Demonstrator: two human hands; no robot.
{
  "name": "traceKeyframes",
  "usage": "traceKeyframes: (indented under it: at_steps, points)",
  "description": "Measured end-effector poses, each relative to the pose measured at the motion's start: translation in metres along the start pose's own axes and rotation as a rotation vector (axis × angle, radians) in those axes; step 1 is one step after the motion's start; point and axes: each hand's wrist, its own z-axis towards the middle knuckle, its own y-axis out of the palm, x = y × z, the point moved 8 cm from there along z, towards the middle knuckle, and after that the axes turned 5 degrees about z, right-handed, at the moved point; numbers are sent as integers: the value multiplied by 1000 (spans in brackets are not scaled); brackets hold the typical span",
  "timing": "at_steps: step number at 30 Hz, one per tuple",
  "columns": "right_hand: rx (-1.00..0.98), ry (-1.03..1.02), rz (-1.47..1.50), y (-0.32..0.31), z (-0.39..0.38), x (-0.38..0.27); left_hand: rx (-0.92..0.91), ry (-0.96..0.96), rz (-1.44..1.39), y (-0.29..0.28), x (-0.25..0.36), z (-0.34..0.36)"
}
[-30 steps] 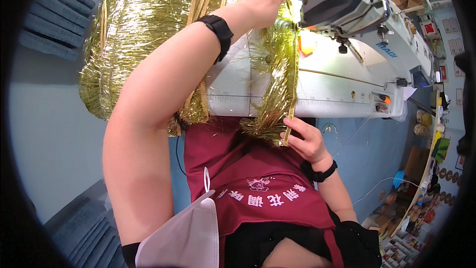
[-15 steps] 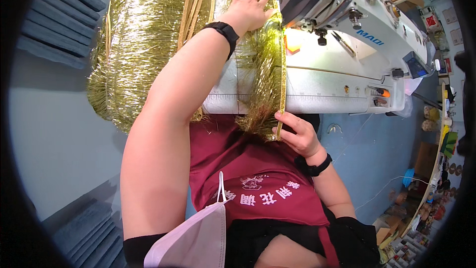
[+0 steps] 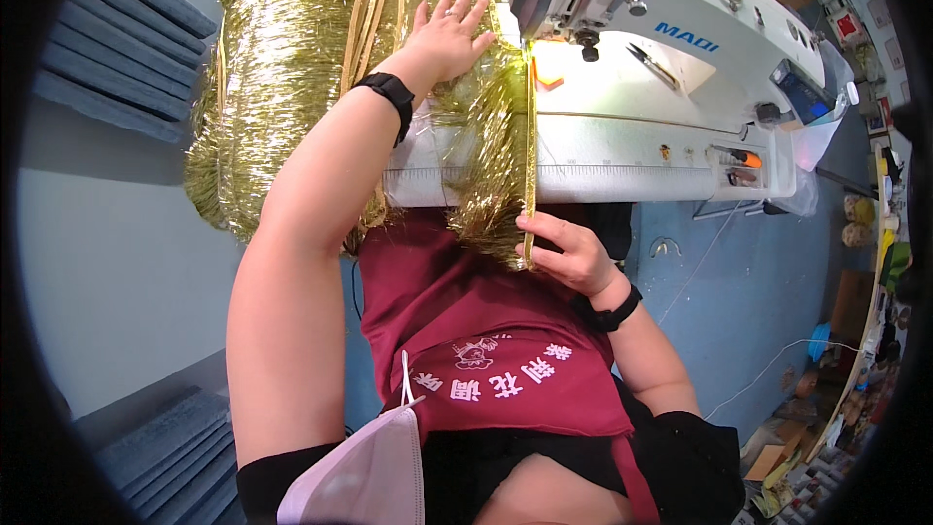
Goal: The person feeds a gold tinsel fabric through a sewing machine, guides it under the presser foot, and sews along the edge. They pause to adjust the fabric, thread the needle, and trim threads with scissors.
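My left hand (image 3: 449, 37) lies flat with spread fingers on a mass of shiny gold tinsel fringe (image 3: 292, 49), just left of the needle of a white sewing machine (image 3: 661, 29). A gold ribbon band (image 3: 530, 156) runs from under the needle down over the table's front edge. My right hand (image 3: 569, 251) pinches the lower end of that band below the table edge. Both wrists wear black bands.
The white sewing table (image 3: 622, 160) has a ruler strip along its front. Tinsel hangs over the table's left side in a big heap. Blue-grey stacked panels (image 3: 117, 49) stand at left. Shelves with clutter (image 3: 875, 331) line the right side above a blue floor.
The view has shifted, so the machine and tinsel sit further right and lower in frame. My left hand has spread flat on the tinsel closer to the needle; my right hand keeps holding the band.
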Motion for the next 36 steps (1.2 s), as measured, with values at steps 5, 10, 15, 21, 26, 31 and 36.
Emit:
traceKeyframes:
  at_steps: [5,10,15,21,26,31,36]
  points:
    - [-170,40,208,25,-21,-16,-60,2,27,-7,1,-22]
    - [-434,148,213,41,-58,-26,-204,53,18,-11,25,-75]
    - [-353,146,30,4,-58,-28,-162,66,-15,-2,53,-152]
    - [41,174,-203,-44,4,-9,21,75,-138,8,88,-230]
    - [164,337,-233,-24,51,31,64,86,-106,10,114,-267]
    - [181,482,-306,-6,73,68,120,145,-49,0,119,-288]
    - [175,653,-436,1,84,88,110,232,34,-6,124,-289]
